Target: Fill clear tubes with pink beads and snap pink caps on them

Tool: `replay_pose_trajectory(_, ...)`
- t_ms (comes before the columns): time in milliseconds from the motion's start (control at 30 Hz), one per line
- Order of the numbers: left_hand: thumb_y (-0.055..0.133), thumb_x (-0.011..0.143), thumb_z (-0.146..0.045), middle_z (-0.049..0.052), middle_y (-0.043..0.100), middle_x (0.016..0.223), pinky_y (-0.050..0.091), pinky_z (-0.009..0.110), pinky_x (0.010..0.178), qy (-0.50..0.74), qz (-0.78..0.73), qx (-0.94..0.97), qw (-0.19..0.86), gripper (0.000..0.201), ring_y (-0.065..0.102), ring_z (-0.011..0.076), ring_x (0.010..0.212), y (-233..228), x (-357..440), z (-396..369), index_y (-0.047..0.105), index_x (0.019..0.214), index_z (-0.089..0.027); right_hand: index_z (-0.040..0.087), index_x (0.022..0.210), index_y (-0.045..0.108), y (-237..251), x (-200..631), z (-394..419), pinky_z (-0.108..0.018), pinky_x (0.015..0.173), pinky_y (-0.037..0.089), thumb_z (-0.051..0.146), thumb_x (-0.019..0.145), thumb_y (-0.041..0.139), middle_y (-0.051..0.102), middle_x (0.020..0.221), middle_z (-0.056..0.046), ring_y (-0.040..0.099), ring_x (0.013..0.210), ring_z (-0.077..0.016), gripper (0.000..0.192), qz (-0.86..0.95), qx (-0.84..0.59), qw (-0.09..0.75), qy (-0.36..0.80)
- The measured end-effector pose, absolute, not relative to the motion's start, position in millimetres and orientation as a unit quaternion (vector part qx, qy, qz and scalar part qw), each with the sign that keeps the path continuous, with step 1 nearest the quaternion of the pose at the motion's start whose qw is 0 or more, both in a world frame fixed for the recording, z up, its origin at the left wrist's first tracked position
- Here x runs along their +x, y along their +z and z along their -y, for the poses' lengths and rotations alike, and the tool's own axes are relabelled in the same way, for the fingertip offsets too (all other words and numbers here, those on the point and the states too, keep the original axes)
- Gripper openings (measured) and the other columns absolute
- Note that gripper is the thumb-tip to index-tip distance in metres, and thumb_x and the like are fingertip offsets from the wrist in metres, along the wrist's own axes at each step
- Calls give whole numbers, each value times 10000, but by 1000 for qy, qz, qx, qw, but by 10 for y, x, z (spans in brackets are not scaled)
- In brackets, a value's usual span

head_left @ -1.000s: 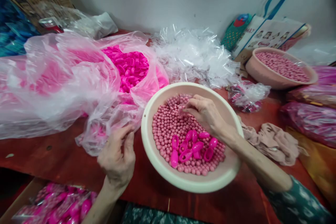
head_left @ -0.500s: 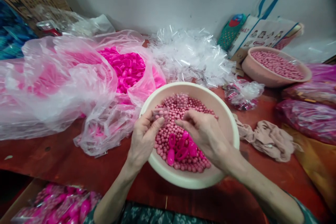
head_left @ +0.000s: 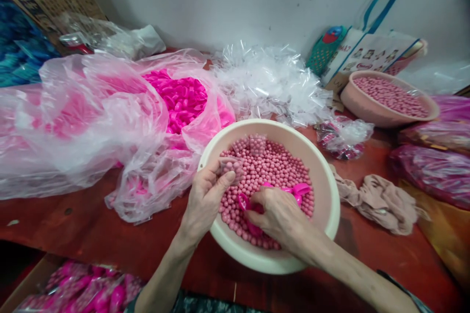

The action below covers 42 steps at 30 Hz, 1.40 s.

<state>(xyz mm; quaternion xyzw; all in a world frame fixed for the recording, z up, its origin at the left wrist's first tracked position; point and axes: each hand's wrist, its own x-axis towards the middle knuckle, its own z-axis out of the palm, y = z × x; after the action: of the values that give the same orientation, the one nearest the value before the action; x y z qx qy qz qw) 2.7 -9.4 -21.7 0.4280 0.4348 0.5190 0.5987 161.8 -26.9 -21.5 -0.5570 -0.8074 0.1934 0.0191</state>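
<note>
A cream basin (head_left: 332, 215) holds many round pink beads (head_left: 270, 164). Between the thumb and fingers of my left hand (head_left: 205, 195), over the basin's left side, is a small clear plastic bag (head_left: 232, 168) with pink beads in it. My right hand (head_left: 275, 215) reaches down into the basin, its fingers closed around a bright pink plastic piece (head_left: 253, 227) with a rounded, spoon-like shape. More such pieces (head_left: 301, 189) lie on the beads beside that hand, partly hidden by it. Another small filled bag (head_left: 257, 144) rests on the beads towards the back.
A large translucent bag (head_left: 110, 117) of pink pieces (head_left: 179, 98) spreads at left. Behind the basin is a heap of clear little bags (head_left: 271, 83). To the right are a second bead basin (head_left: 389, 120) and a crumpled cloth (head_left: 385, 203). A box of filled packets (head_left: 91, 288) sits lower left.
My right hand has moved down onto the pink pieces, and they have shifted, some now lying to its right. My left hand still holds the little bag. The view has shifted slightly.
</note>
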Motion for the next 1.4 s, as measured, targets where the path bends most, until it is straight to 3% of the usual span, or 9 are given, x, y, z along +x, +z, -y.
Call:
replay_pose_trajectory(167,611,812,-197,39,676,943,503,261,865,512,-402,418,634,231,651,145,881,-229,-2,78,625,1042,-174,177,709,639,-165,1684,289,-241,546,299,226,810,541,584,674,-6,508,592,-119,150,779,-565,71,261)
replay_pose_trajectory(300,629,798,-193,26,673,919,513,239,837,525,-405,410,626,218,647,127,848,-229,1,76,646,1016,-183,173,710,626,-289,1575,330,-302,607,368,394,794,606,566,748,-66,510,688,-193,237,796,-583,86,139)
replay_pose_trajectory(467,626,802,-188,29,673,932,506,233,856,533,-410,415,613,225,647,120,852,-232,13,80,637,1027,-177,187,760,605,-425,1449,348,-379,727,426,223,794,605,585,864,-99,505,820,-237,50,835,-525,137,95)
replay_pose_trajectory(600,608,818,-198,32,670,932,494,257,882,527,-411,417,616,216,636,143,914,-236,8,88,629,1032,-180,168,733,581,-328,1490,302,-362,735,439,155,814,562,599,864,-85,519,826,-218,84,819,-526,169,159)
replay_pose_trajectory(833,606,816,-207,33,658,976,516,272,837,549,-403,404,611,221,622,153,910,-260,-7,94,628,1035,-192,176,856,588,-60,1723,142,-280,605,456,360,852,567,628,736,-4,573,646,-147,185,651,-565,332,382)
replay_pose_trajectory(1000,594,833,-236,27,660,987,505,237,826,485,-412,443,632,244,615,143,913,-238,-22,98,626,1073,-211,162,1030,625,76,1758,86,-333,752,485,216,891,502,637,921,-80,588,843,-197,193,731,-530,374,211)
replay_pose_trajectory(1167,596,833,-235,24,655,996,477,226,849,447,-403,451,659,286,596,135,923,-191,-19,98,612,1118,-213,15,1306,425,158,1679,150,-440,770,475,56,893,307,585,983,-193,519,910,-270,432,849,-468,246,-3)
replay_pose_trajectory(1233,573,849,-224,25,654,1001,470,239,864,450,-381,453,669,290,595,138,927,-185,-24,99,604,1137,-211,25,1324,400,157,1661,169,-448,760,480,52,894,296,585,977,-188,512,914,-270,444,863,-448,232,-18)
replay_pose_trajectory(1400,574,851,-223,11,655,921,472,208,816,431,-380,461,676,278,597,119,861,-183,-48,98,619,1125,-217,134,1270,483,113,1698,161,-322,764,511,10,881,353,583,1033,-134,562,932,-181,429,834,-424,334,113)
